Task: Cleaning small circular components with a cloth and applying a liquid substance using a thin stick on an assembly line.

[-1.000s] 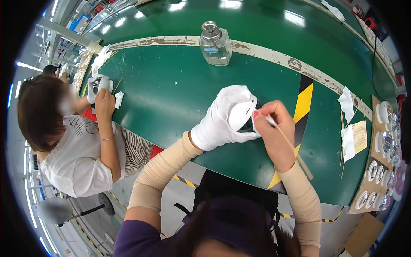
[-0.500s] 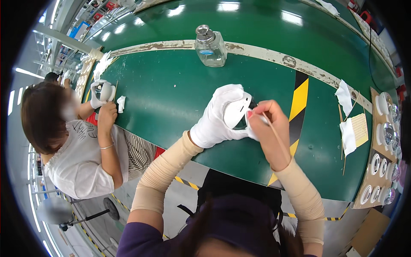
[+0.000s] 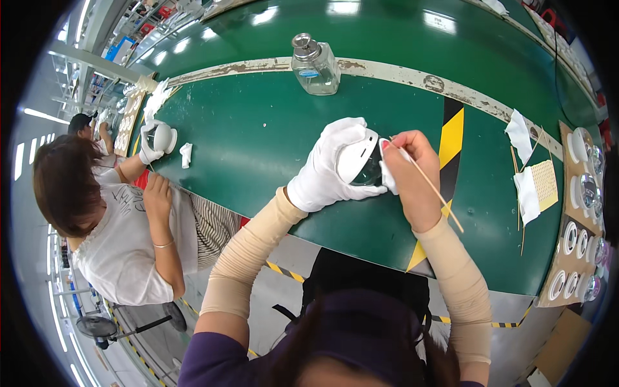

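Observation:
My left hand (image 3: 319, 171), in a white glove, is closed around a rounded white housing (image 3: 353, 161) with a clear, dark-looking dome (image 3: 370, 170) on its right side. The housing is tilted above the green table. Bare, my right hand (image 3: 416, 174) pinches a thin wooden stick (image 3: 442, 201), whose long end sticks out toward the lower right. A white cloth (image 3: 388, 177) is also under the right fingers, at the dome's right edge. Whether it touches the dome, I cannot tell.
A glass bottle with a metal cap (image 3: 316, 64) stands at the far edge. On the right lie white cloths (image 3: 527, 193), thin sticks and a yellowish sheet (image 3: 545, 186), beside a cardboard tray (image 3: 553, 293) of white rings and domes. To the left, a co-worker (image 3: 129, 238) holds another dome.
My right hand has shifted slightly up and right, and the stick has swung out to the lower right. More of the dome shows. The co-worker's bare hand has moved down from their dome.

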A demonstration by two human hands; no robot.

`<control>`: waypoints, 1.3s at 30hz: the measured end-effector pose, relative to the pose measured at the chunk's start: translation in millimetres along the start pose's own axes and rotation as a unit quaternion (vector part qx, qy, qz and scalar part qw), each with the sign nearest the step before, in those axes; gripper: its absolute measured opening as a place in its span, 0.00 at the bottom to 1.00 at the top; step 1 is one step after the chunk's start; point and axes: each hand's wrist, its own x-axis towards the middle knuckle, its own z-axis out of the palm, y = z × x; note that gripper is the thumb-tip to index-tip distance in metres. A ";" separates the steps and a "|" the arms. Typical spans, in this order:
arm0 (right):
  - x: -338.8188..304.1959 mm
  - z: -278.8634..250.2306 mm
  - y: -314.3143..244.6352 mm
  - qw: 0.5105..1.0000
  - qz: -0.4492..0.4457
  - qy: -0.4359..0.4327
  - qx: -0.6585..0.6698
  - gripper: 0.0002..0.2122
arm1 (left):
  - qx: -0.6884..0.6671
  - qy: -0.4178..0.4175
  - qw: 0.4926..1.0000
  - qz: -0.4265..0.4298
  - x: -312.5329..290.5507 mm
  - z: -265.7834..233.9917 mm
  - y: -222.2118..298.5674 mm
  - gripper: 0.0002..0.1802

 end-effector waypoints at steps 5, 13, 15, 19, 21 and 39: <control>5.4 -9.3 5.0 0.996 -0.008 0.004 0.085 0.04 | 0.028 -0.031 0.999 0.013 4.5 -6.0 5.7 0.53; 10.1 -19.7 -4.8 0.990 -0.038 0.012 0.132 0.11 | -0.036 -0.045 0.994 -0.088 -0.7 -9.2 10.9 0.52; 19.7 -26.5 -10.4 0.993 -0.063 0.003 0.099 0.11 | -0.094 -0.044 0.984 -0.143 -1.2 -11.7 14.1 0.52; 36.0 -27.5 -26.4 0.991 -0.114 -0.014 0.068 0.13 | -0.207 -0.013 0.951 -0.228 4.6 -16.8 13.4 0.52; 39.1 -23.3 -28.6 0.990 -0.120 -0.013 0.069 0.12 | -0.164 -0.057 0.952 -0.253 13.6 -23.4 22.1 0.49; -20.8 -7.7 2.0 0.998 0.022 -0.059 0.017 0.04 | -0.087 -0.111 0.965 -0.223 14.0 -11.8 16.6 0.46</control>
